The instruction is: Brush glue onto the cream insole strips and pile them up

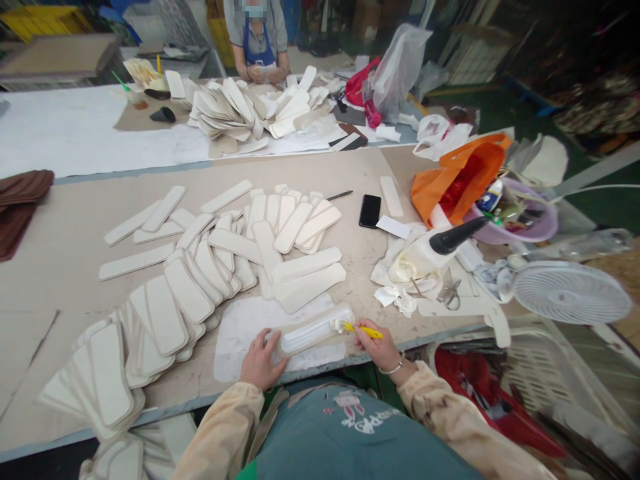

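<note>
In the head view my right hand [373, 345] is closed around a yellow-handled brush [367, 330]. The brush's tip touches the right end of a pale, flat strip [307, 333], where a whitish clump sits. A shiny, wet-looking band runs along the strip's middle. My left hand [261, 360] rests with fingers spread at the strip's left end, touching its edge. Beneath the strip lies a whitish sheet [240, 333] near the table's front edge. Just beyond are fanned white flat pieces with rounded ends [190, 293].
A white bottle with a black nozzle [420, 257], scissors [450, 295] and a phone [370, 211] lie to the right. Farther right stand an orange bag [450, 173] and a white fan [570, 293]. Across the tables a person in a blue apron [257, 47] handles a pale piece.
</note>
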Demonstrator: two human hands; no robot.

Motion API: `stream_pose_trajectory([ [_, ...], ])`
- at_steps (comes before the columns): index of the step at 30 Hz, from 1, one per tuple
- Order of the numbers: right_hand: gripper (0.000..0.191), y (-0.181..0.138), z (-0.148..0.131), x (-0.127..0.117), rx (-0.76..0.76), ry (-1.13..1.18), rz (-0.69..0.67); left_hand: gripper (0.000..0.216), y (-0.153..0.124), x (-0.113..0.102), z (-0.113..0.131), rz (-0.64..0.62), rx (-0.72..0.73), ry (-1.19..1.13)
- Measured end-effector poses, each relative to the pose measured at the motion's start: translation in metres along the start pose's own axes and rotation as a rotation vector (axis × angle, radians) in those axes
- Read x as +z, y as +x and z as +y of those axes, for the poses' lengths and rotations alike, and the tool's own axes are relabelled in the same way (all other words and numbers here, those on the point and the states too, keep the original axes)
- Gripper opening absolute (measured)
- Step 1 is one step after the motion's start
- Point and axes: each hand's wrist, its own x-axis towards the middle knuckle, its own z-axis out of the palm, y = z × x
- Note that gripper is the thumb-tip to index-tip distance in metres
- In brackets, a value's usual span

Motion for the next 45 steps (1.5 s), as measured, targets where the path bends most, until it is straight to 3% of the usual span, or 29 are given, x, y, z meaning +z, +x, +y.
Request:
stream_pose_trajectory([
  [3,0.026,-0.002,0.003,0.006,-0.024,-0.039,-0.033,0.059,0.000,0.000,0.000,0.002,-0.005,0.000],
  [10,0.025,0.002,0.006,-0.004,0.039,0.059,0.071,0.060,-0.002,-0.001,-0.001,0.003,-0.007,-0.011],
  [18,0.024,0.009,-0.018,0.060,0.048,0.193,-0.145,0.061,-0.003,0.001,-0.003,-0.008,-0.006,-0.015],
  [21,0.024,0.013,-0.018,0.068,0.060,0.178,-0.153,0.060,-0.002,0.002,-0.003,-0.016,-0.008,-0.013],
  [28,0.027,0.016,-0.006,0.021,0.140,0.171,0.121,0.062,-0.002,0.002,-0.005,-0.002,-0.026,-0.051],
  [34,0.031,-0.002,-0.016,-0.011,0.088,0.258,0.230,0.065,-0.002,-0.007,-0.008,0.000,-0.011,-0.069],
  [37,0.031,-0.014,-0.022,-0.015,0.030,0.316,0.320,0.050,0.020,-0.019,-0.005,0.093,0.032,-0.053],
  [40,0.028,-0.024,-0.023,-0.017,-0.012,0.346,0.390,0.039,0.060,-0.031,0.004,0.122,0.083,0.009],
  [45,0.026,-0.038,-0.017,-0.023,-0.032,0.309,0.480,0.037,0.123,-0.039,0.023,-0.067,0.106,0.175],
])
